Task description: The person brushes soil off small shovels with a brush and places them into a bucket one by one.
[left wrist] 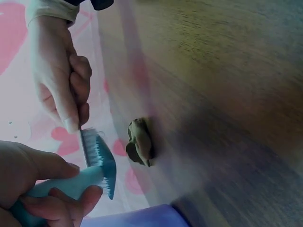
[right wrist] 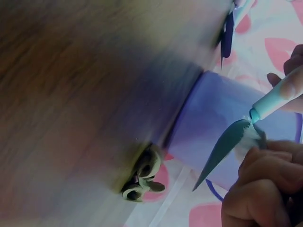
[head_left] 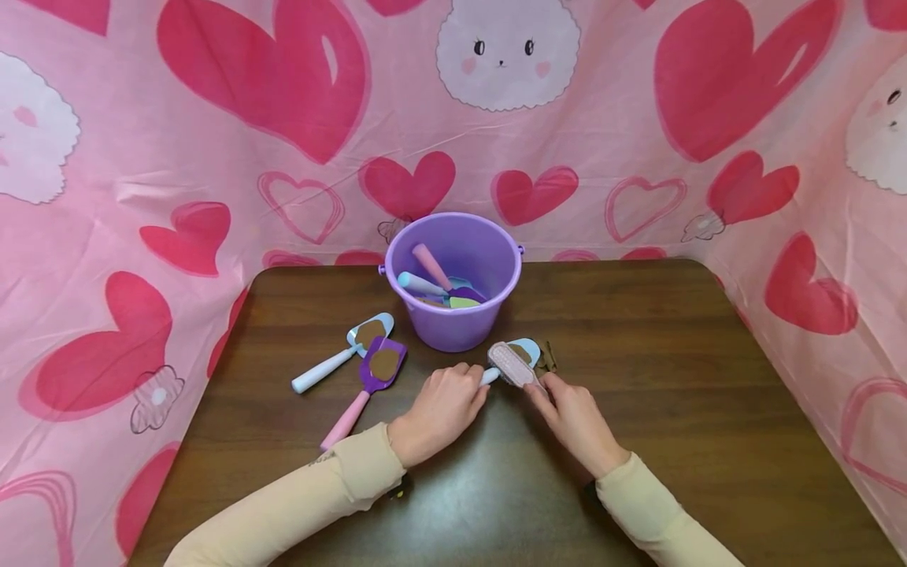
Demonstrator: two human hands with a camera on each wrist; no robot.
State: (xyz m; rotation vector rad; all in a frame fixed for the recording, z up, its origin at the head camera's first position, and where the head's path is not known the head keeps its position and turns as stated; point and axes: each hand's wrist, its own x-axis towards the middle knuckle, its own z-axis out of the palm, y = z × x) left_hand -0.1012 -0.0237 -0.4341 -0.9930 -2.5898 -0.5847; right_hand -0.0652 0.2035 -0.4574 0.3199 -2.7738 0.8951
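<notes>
My left hand grips the pale blue handle of a toy shovel just in front of the purple bucket. The shovel's blade carries a brown patch and points away to the right. In my right hand is a pale brush, held by its handle over the blade. The left wrist view shows its white bristles against the blade's inner face. A crumpled brown lump, like clay or mud, lies on the table just past the blade.
The purple bucket at the back holds several toy shovels. Left of it lie a light blue shovel and a purple shovel with pink handle, both with brown patches on their blades. Pink heart-patterned cloth hangs behind the wooden table.
</notes>
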